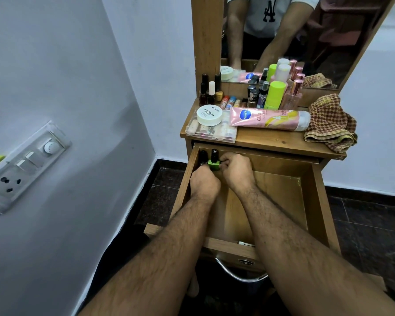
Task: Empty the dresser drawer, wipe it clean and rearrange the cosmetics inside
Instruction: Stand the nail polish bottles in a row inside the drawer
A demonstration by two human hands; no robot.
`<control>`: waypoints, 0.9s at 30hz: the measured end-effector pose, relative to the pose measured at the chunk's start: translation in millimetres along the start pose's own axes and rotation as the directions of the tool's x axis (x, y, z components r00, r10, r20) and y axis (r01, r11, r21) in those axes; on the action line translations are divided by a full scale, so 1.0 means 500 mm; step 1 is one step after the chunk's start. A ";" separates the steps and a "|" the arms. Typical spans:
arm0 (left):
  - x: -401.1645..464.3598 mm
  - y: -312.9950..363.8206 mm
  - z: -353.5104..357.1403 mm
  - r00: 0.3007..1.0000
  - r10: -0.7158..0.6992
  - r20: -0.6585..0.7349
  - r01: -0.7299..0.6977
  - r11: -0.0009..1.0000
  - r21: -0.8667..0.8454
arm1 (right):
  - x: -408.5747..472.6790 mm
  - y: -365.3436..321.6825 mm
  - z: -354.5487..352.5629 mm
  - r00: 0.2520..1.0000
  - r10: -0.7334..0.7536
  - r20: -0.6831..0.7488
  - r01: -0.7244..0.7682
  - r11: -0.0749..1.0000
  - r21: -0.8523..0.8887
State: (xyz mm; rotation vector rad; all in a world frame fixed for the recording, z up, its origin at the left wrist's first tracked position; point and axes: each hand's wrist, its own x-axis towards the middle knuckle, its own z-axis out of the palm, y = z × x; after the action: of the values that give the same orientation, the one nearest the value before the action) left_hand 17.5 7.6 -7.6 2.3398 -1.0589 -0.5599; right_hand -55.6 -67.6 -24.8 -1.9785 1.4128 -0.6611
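The wooden dresser drawer (315, 197) is pulled open below the dresser top. Both my hands reach into its back left corner. My right hand (236, 171) pinches a green nail polish bottle (213, 164) with a black cap. My left hand (204, 182) is curled just below that bottle; whether it touches it is hidden. A second dark bottle (203, 156) stands in the corner beside the green one. The other cosmetics sit on the dresser top (271, 139): a pink Vaseline tube (267, 118), a white nail polish remover jar (209, 115) on a clear box (211, 131), and several upright bottles.
A checked cloth (331, 124) lies crumpled on the right end of the dresser top. A mirror (294, 30) rises behind the bottles. A white wall with a switch panel (25, 165) is on the left. The drawer's metal handle (240, 273) juts toward me over dark floor tiles.
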 end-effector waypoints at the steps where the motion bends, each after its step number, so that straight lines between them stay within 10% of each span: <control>1: 0.001 0.003 0.000 1.000 -0.016 0.016 0.016 1.000 -0.018 | -0.002 -0.001 -0.004 1.000 0.003 -0.004 -0.003 1.000 -0.005; 15: -0.078 0.021 -0.162 0.938 0.264 -0.225 -0.302 0.941 -0.153 | -0.098 -0.069 -0.183 0.974 -0.178 -0.142 0.162 0.980 -0.117; 27: 0.130 0.080 -0.301 0.903 0.218 -0.369 -0.321 0.915 -0.245 | 0.077 -0.218 -0.234 0.947 -0.251 -0.201 0.253 0.967 -0.016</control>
State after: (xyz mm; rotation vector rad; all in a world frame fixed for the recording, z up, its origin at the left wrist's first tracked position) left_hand 117.8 -24.0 124.3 1.8911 -1.0330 -0.1865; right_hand -55.3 -100.2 136.6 -2.1550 1.2746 -1.0067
